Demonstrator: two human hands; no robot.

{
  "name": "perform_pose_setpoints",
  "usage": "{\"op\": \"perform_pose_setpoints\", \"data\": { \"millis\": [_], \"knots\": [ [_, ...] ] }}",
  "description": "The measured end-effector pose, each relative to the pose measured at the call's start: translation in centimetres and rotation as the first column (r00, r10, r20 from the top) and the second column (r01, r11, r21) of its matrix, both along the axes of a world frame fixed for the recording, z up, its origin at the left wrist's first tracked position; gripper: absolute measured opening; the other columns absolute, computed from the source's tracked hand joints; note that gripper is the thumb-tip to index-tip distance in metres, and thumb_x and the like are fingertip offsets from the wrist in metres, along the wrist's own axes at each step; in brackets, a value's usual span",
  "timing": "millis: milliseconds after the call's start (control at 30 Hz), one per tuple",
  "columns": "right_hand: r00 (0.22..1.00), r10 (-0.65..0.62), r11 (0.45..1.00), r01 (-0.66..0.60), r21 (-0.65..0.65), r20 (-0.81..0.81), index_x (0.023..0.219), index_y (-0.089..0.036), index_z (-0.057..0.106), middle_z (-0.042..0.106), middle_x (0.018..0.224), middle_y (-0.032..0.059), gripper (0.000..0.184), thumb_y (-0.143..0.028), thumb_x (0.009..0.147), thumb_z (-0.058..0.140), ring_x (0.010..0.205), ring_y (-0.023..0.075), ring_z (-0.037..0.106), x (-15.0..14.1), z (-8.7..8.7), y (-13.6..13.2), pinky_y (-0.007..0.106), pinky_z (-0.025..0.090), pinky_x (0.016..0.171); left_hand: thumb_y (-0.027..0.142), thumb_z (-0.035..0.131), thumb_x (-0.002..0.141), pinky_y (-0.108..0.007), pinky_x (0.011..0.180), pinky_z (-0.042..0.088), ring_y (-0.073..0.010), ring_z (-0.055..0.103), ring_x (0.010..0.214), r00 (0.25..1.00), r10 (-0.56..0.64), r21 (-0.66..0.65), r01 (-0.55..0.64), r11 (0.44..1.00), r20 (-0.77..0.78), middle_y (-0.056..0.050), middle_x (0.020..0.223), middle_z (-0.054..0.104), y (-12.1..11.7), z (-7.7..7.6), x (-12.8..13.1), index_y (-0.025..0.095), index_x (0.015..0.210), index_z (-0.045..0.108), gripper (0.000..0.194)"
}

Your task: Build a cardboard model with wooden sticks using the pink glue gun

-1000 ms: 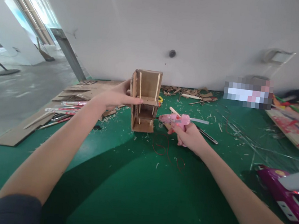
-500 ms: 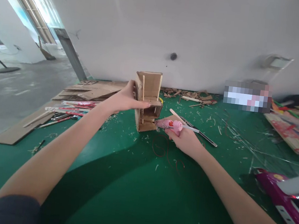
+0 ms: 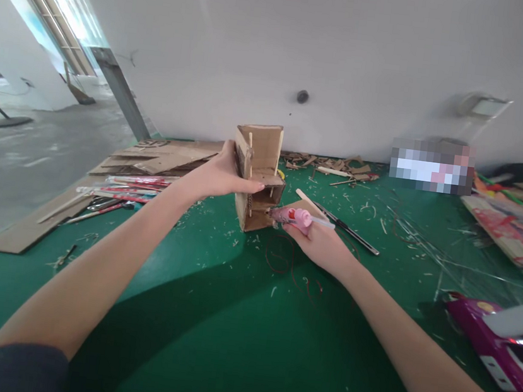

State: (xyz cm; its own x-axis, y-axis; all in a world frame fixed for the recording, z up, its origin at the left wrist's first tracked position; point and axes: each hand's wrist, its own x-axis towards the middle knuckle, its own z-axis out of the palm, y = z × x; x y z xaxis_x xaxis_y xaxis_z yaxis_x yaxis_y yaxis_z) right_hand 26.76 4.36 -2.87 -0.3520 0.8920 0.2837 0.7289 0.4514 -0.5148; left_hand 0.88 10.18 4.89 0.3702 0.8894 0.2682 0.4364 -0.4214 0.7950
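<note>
A small cardboard shelf box [image 3: 267,147] stands upright on the green table, with thin wooden sticks along its open front. My left hand [image 3: 221,175] grips its left side, thumb lying across the middle shelf and the other fingers hidden behind. In my right hand [image 3: 320,241] is a pink glue gun [image 3: 294,218], a clear glue stick poking from its back end. The gun's nozzle is at the right edge of the box's lower compartment; whether it touches cannot be made out. Just behind the right hand lie a utility knife [image 3: 352,231] and a wooden stick [image 3: 306,198].
Cardboard sheets [image 3: 151,160] and packaged tools [image 3: 124,188] lie at left. Cardboard scraps [image 3: 332,164] line the wall. A purple device [image 3: 487,338] sits at right, below plastic-wrapped materials [image 3: 514,233]. A thin dark red wire [image 3: 293,267] curls in front of the box.
The box has been turned so its left side shows more. My right hand has brought the glue gun left, its nozzle now at the lower compartment. Both hands keep their hold.
</note>
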Motion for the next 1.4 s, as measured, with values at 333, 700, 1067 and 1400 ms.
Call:
{"op": "perform_pose_setpoints", "data": {
  "millis": [333, 700, 1067, 1400],
  "knots": [
    [1.0, -0.006, 1.0, 0.006, 0.012, -0.021, 0.102, -0.022, 0.068, 0.071, 0.088, 0.0069, 0.028, -0.041, 0.094, 0.049, 0.084, 0.0228, 0.067, 0.2, -0.5, -0.1, 0.033, 0.05, 0.078, 0.036, 0.083, 0.062, -0.054, 0.101, 0.046, -0.0389, 0.046, 0.129, 0.999, 0.018, -0.02, -0.019, 1.0, -0.031, -0.016, 0.138, 0.047, 0.0, 0.0, -0.2, 0.021, 0.13, 0.033, 0.085],
    [0.998, 0.036, 0.998, -0.034, 0.06, -0.048, 0.12, -0.024, 0.065, 0.069, 0.113, 0.0079, 0.033, -0.038, 0.095, 0.047, 0.104, 0.0261, 0.065, 0.2, -0.1, -0.1, 0.038, 0.05, 0.09, 0.033, 0.081, 0.061, -0.055, 0.106, 0.042, -0.0381, 0.043, 0.134, 0.997, -0.071, 0.026, 0.071, 0.997, -0.001, -0.014, 0.139, 0.047, 0.6, -0.5, -0.5, 0.024, 0.136, 0.029, 0.091],
    [0.996, 0.06, 0.997, -0.056, 0.06, -0.067, 0.123, -0.026, 0.063, 0.068, 0.12, 0.0052, 0.032, -0.035, 0.096, 0.048, 0.109, 0.0248, 0.063, 0.0, 0.1, -0.7, 0.037, 0.05, 0.092, 0.035, 0.082, 0.062, -0.056, 0.104, 0.043, -0.0392, 0.044, 0.132, 0.999, 0.022, 0.0, -0.022, 1.0, -0.032, -0.017, 0.14, 0.046, -0.4, 0.2, 0.1, 0.021, 0.129, 0.032, 0.085],
    [0.998, 0.022, 0.997, -0.017, 0.073, -0.064, 0.121, -0.023, 0.065, 0.069, 0.116, 0.008, 0.033, -0.036, 0.095, 0.05, 0.107, 0.0268, 0.065, 0.1, -0.2, -0.5, 0.039, 0.051, 0.092, 0.033, 0.082, 0.062, -0.055, 0.104, 0.043, -0.04, 0.042, 0.132, 0.999, 0.027, -0.02, -0.028, 0.999, -0.044, -0.016, 0.14, 0.044, 0.1, 0.0, -0.2, 0.021, 0.131, 0.03, 0.087]
  ]
}}
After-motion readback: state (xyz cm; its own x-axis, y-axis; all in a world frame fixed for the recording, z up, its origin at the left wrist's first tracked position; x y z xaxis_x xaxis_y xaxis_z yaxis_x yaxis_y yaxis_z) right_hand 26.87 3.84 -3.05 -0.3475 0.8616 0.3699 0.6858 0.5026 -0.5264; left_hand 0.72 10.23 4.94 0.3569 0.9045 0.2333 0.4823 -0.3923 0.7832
